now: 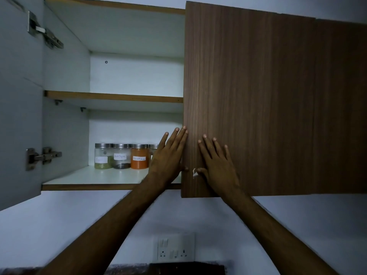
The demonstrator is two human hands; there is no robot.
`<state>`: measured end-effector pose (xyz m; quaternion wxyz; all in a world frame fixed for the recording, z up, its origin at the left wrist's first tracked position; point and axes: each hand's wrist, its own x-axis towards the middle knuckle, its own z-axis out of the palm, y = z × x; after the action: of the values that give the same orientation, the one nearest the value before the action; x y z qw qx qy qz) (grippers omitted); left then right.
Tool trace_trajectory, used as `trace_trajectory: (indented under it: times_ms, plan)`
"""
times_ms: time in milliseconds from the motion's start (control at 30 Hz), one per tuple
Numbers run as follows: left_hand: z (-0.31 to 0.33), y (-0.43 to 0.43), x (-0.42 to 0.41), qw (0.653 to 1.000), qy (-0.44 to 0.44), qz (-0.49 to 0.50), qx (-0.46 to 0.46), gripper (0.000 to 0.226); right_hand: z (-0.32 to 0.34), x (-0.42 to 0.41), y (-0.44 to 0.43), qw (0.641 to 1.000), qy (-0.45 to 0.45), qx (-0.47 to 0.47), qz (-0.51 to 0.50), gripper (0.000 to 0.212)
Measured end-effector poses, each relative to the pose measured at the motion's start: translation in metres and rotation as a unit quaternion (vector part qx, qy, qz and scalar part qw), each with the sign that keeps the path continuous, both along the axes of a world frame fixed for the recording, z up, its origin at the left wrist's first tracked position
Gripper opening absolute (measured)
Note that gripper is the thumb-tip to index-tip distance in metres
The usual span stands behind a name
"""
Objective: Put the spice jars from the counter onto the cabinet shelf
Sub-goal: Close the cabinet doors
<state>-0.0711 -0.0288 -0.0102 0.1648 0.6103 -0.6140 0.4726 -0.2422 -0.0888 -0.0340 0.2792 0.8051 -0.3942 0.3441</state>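
Spice jars [127, 156] stand in a row at the back of the lower cabinet shelf [83, 178]: three show in full, with pale green, dark and orange contents, and the lid of a fourth shows beside the left hand [168, 155], which hides the rest of it. Both hands are empty. The left hand lies flat, fingers [179, 135] straight and close together, its fingertips at the free edge of the right cabinet door [258, 96] and its thumb hooked round that edge. The right hand [217, 162] lies flat on the door's face, fingers spread a little. The left door [17, 116] stands fully open. The upper shelf [113, 97] carries nothing that can be seen. Little of the worktop shows at the bottom edge, so whether any jars remain there cannot be told. The step in hand appears to be moving the right door, though whether to open or to shut it cannot be told. If jars remain, the next move calls for swinging it clear; if not, for pressing both doors shut.
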Motion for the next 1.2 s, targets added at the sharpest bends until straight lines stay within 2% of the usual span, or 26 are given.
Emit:
trace_trajectory:
  times_ms: [167,300,433,500,600,700,833,933,1067,1200]
  plan:
    - [0.0,0.01,-0.005,1.0,-0.004,-0.008,-0.009,0.103,-0.006,0.0,0.01,0.999,-0.01,-0.031,0.016,0.078]
    - [-0.003,0.025,-0.007,0.999,-0.008,-0.009,-0.031,0.097,-0.004,0.006,0.023,0.998,-0.013,-0.05,0.018,0.079]
    - [-0.001,0.061,0.006,0.998,0.011,-0.006,-0.059,0.09,0.003,0.03,0.045,0.991,-0.034,-0.107,0.068,0.07]
    - [0.0,0.088,0.021,0.998,0.021,0.011,-0.066,0.086,0.005,0.056,0.064,0.987,-0.04,-0.121,0.099,0.075]
    - [-0.005,0.14,0.059,0.995,0.029,0.058,-0.076,0.083,-0.001,0.103,0.108,0.978,-0.045,-0.128,0.155,0.075]
    - [-0.017,0.211,0.107,0.986,0.022,0.146,-0.074,0.081,-0.012,0.156,0.158,0.968,-0.05,-0.089,0.227,0.07]
    - [-0.025,0.324,0.162,0.961,0.032,0.266,-0.064,0.083,-0.029,0.23,0.234,0.944,-0.048,-0.036,0.325,0.072]
    - [-0.022,0.402,0.185,0.94,0.0,0.335,-0.057,0.079,-0.034,0.272,0.302,0.919,-0.046,-0.018,0.392,0.072]
    - [-0.003,0.488,0.21,0.92,-0.018,0.384,-0.078,0.069,-0.028,0.312,0.388,0.888,-0.045,-0.008,0.457,0.08]
    - [0.003,0.531,0.227,0.922,-0.041,0.377,-0.077,0.066,-0.025,0.338,0.449,0.882,-0.062,0.009,0.466,0.092]
